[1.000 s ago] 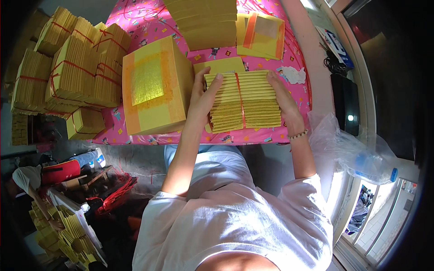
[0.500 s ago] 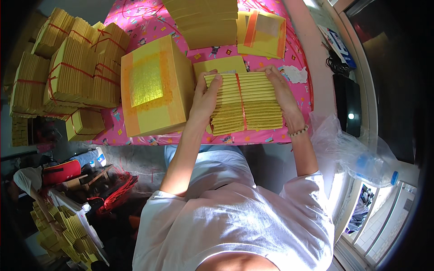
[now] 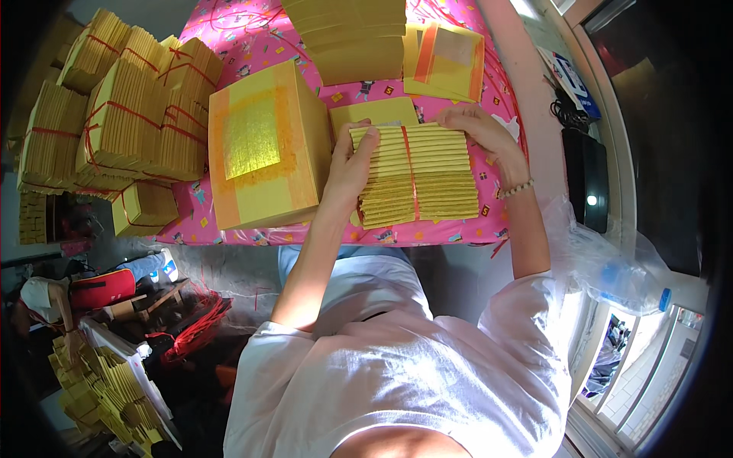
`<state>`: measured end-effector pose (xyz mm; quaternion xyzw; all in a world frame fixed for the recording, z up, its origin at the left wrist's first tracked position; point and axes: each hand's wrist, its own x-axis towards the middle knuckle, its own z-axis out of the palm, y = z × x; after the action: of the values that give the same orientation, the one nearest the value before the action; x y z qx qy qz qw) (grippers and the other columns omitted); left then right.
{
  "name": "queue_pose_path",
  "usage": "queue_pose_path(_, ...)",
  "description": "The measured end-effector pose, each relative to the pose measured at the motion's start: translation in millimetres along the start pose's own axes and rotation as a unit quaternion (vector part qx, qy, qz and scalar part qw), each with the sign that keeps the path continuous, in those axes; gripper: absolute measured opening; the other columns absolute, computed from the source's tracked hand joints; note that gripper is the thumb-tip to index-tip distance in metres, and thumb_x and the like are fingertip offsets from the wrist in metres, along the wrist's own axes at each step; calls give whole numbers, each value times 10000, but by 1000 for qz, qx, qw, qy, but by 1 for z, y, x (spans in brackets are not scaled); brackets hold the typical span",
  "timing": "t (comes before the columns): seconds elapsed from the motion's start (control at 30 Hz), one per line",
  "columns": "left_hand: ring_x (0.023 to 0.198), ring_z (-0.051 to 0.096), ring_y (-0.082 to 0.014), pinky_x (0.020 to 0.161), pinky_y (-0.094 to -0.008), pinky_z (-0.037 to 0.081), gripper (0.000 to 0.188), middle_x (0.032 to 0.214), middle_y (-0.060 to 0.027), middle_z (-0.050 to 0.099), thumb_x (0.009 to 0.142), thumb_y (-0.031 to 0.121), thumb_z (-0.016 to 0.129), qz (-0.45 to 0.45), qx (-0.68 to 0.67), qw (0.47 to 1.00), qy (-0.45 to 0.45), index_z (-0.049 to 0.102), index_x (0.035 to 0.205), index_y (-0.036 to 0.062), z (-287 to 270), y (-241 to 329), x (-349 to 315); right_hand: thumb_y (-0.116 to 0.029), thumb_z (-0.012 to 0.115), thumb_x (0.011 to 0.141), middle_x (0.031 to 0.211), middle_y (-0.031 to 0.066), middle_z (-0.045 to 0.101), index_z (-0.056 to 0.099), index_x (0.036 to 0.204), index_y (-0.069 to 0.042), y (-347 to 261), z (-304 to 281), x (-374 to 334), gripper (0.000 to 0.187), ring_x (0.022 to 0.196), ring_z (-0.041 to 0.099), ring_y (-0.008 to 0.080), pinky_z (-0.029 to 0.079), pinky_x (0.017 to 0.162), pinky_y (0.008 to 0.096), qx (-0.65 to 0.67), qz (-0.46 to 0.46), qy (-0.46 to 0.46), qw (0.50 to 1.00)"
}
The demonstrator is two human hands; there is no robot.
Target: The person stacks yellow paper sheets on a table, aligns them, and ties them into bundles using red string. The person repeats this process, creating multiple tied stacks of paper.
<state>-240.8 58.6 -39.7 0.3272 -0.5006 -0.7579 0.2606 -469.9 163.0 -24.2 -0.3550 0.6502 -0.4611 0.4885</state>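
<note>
The left hand (image 3: pixel 349 172) is closing partway around the left side of a tied bundle (image 3: pixel 443 174) of yellow folded paper, its thumb pressing near the far left corner. The right hand (image 3: pixel 482 130) is curling loosely at the bundle's far right edge; whether its fingers are gripping cannot be told. The bundle is resting near the worktop's close edge, a red strip (image 3: pixel 413 187) running across it.

Under it, a shiny pink patterned cover (image 3: pixel 494 221) is dressing the worktop. Left of the bundle, a big yellow block (image 3: pixel 256 145) is showing a gold square, and farther left red-tied stacks (image 3: pixel 126 118) are crowding together. Beyond the bundle, a tall yellow stack (image 3: pixel 347 42) is standing, with orange-striped sheets (image 3: pixel 450 65) lying to its right.

Right of the bundle, past the worktop, a ledge is holding a black box (image 3: pixel 584 179), and a clear bag (image 3: pixel 603 252) is bunching below. Low on the bundle's left, another person (image 3: pixel 46 298) is reaching over yellow papers (image 3: pixel 114 389), near red strings (image 3: pixel 195 332) heaping up.
</note>
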Motion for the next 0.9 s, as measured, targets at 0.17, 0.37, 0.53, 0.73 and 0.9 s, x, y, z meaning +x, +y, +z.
queue_pose_path(0.17, 1078, 508, -148, 908, -293, 425, 280, 1239, -94, 521, 955, 263, 556, -15, -2, 1000, -2, 523, 1142, 57, -1, 1, 1, -263, 573, 926, 784, -13, 631, 679, 941, -2, -2, 3, 2, 283, 680, 533, 33, 406, 580, 211, -32, -15, -1, 999)
queue_pose_path(0.37, 1091, 513, -139, 924, -284, 423, 267, 1283, -83, 514, 956, 260, 554, -1, 11, 1000, -3, 535, 1126, 55, -1, -1, 0, -233, 537, 965, 763, -44, 575, 626, 880, -15, 13, 25, -7, 250, 701, 476, 22, 402, 642, 211, 15, -66, 79, 995)
queue_pose_path(0.53, 1098, 510, -142, 934, -288, 417, 252, 1285, -82, 513, 955, 250, 551, -8, 7, 1000, -4, 536, 1121, 61, 1, 3, -2, -237, 511, 980, 742, -59, 541, 601, 865, -32, 17, 31, -10, 252, 715, 461, 19, 396, 652, 212, -2, -103, 107, 989)
queue_pose_path(0.73, 1069, 517, -140, 916, -281, 418, 275, 1175, -58, 553, 951, 242, 558, 4, 10, 1000, 2, 530, 1168, 75, 2, 3, -3, -236, 499, 987, 745, -62, 542, 606, 882, -38, 20, 33, -10, 248, 719, 462, 18, 402, 660, 211, -3, -116, 112, 987)
queue_pose_path(0.9, 1034, 531, -134, 886, -273, 432, 309, 1118, -53, 570, 949, 249, 562, -37, -6, 999, -18, 517, 1204, 81, 3, 12, -7, -237, 510, 984, 761, -57, 558, 607, 892, -30, 19, 36, -12, 246, 733, 469, 17, 408, 674, 205, 5, -120, 130, 984)
